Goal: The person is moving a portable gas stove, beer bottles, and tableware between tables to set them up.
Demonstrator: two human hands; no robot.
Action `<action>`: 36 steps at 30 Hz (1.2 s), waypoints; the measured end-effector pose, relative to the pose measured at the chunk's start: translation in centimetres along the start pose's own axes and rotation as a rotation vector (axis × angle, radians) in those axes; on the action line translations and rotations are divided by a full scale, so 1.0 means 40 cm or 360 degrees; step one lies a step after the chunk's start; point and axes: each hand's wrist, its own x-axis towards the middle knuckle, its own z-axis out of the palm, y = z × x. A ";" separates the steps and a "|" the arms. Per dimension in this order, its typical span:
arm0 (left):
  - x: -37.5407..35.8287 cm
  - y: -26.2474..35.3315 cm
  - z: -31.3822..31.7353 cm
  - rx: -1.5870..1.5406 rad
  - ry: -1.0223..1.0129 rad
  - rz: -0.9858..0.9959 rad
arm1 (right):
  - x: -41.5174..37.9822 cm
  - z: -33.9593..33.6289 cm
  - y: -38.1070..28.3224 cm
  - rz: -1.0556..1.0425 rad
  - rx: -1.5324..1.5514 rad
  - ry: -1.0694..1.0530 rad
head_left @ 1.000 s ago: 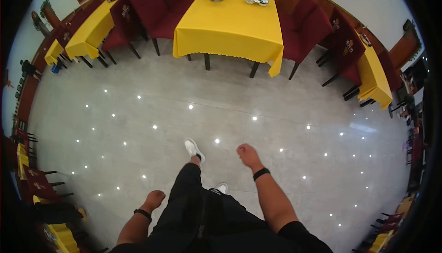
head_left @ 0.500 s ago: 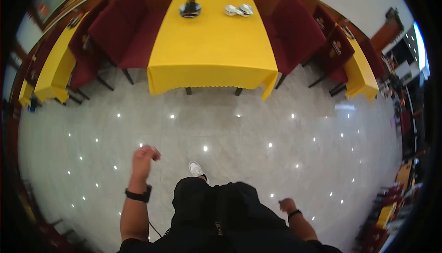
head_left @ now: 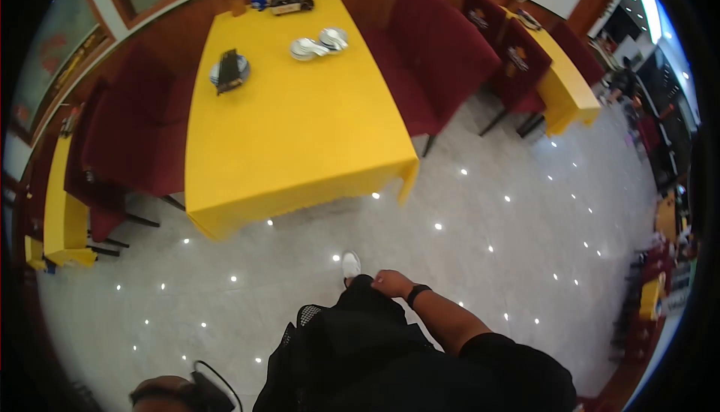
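Head view: right hand (head_left: pixel 391 284) fingers curled, empty; left hand (head_left: pixel 161 392) cut off, fingers unreadable.

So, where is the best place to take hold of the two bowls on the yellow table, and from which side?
Probably by the near rim of the bowls, reaching from the table's near end or the right side. They sit close together towards the far end, so the rims are the easiest part to pinch.

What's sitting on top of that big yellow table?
On the yellow table sit a plate with a dark folded item, white dishes and a condiment tray at its far end. The cloth hides whatever is underneath.
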 end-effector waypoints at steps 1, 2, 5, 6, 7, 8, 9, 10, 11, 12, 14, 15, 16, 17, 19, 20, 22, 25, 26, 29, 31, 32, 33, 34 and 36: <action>0.020 -0.038 -0.021 -0.0031 0.0124 -0.0162 | 0.021 -0.067 0.005 -0.0063 -0.0235 -0.0207; 0.028 -0.080 -0.036 -0.0039 0.0450 -0.0467 | 0.075 -0.043 0.091 0.0015 -0.0092 0.0030; -0.174 -0.197 -0.227 0.0345 0.1477 -0.1649 | 0.191 -0.060 0.292 0.0056 -0.0532 0.0232; -0.318 -0.217 -0.303 0.1033 0.1575 -0.2153 | 0.211 -0.112 0.253 0.0001 -0.0555 0.0204; -0.492 -0.207 -0.358 0.1377 0.1450 -0.2395 | 0.187 -0.158 0.205 0.0140 -0.0326 0.0262; -0.609 -0.194 -0.384 0.1707 0.1284 -0.2644 | 0.174 -0.199 0.164 0.0298 -0.0091 0.0311; -0.649 -0.181 -0.384 0.1695 0.1300 -0.2686 | 0.185 -0.205 0.159 0.0303 -0.0091 0.0269; -0.680 -0.165 -0.379 0.1300 0.1643 -0.2749 | 0.183 -0.208 0.153 0.0318 -0.0089 0.0264; -0.702 -0.160 -0.395 0.0885 0.1972 -0.2750 | 0.191 -0.222 0.140 0.0330 -0.0098 0.0275; -0.732 -0.161 -0.428 0.0862 0.1994 -0.2741 | 0.205 -0.225 0.132 0.0330 -0.0123 0.0268; -0.799 -0.168 -0.473 0.0870 0.2063 -0.2727 | 0.211 -0.204 0.109 0.0197 -0.0149 0.0121; -0.803 -0.183 -0.508 0.0875 0.2099 -0.2656 | 0.206 -0.208 0.075 0.0192 -0.0126 0.0109; -0.805 -0.200 -0.554 0.0886 0.2089 -0.2582 | 0.204 -0.214 0.037 0.0192 -0.0160 0.0100; -0.784 -0.220 -0.603 0.0884 0.2041 -0.2529 | 0.204 -0.225 -0.016 0.0217 0.0037 0.0073; -0.774 -0.264 -0.726 0.0901 0.1946 -0.2377 | 0.234 -0.228 -0.083 0.0177 0.0320 0.0091; -0.746 -0.286 -0.781 0.0904 0.1941 -0.2282 | 0.253 -0.238 -0.123 0.0174 0.0307 0.0099; -0.705 -0.326 -0.909 0.0904 0.1912 -0.2116 | 0.287 -0.284 -0.234 0.0193 0.0408 0.0197; -0.633 -0.376 -1.081 0.0858 0.1894 -0.1990 | 0.368 -0.344 -0.386 0.0134 0.0492 0.0361; -0.611 -0.390 -1.133 0.0837 0.1909 -0.1982 | 0.399 -0.370 -0.433 0.0110 0.0574 0.0415; -0.556 -0.437 -1.272 0.0832 0.1715 -0.1983 | 0.504 -0.435 -0.535 0.0053 0.0528 0.0492; -0.517 -0.478 -1.345 0.0839 0.1672 -0.2041 | 0.563 -0.479 -0.586 0.0053 0.0511 0.0530; -0.500 -0.501 -1.378 0.0828 0.1664 -0.2056 | 0.594 -0.504 -0.619 0.0044 0.0592 0.0508; -0.487 -0.527 -1.407 0.0879 0.1668 -0.2070 | 0.631 -0.528 -0.644 0.0032 0.0670 0.0485; -0.474 -0.552 -1.438 0.0933 0.1673 -0.2082 | 0.674 -0.552 -0.663 0.0043 0.0673 0.0481; -0.461 -0.605 -1.497 0.0959 0.1722 -0.2094 | 0.758 -0.597 -0.691 -0.0010 0.0750 0.0396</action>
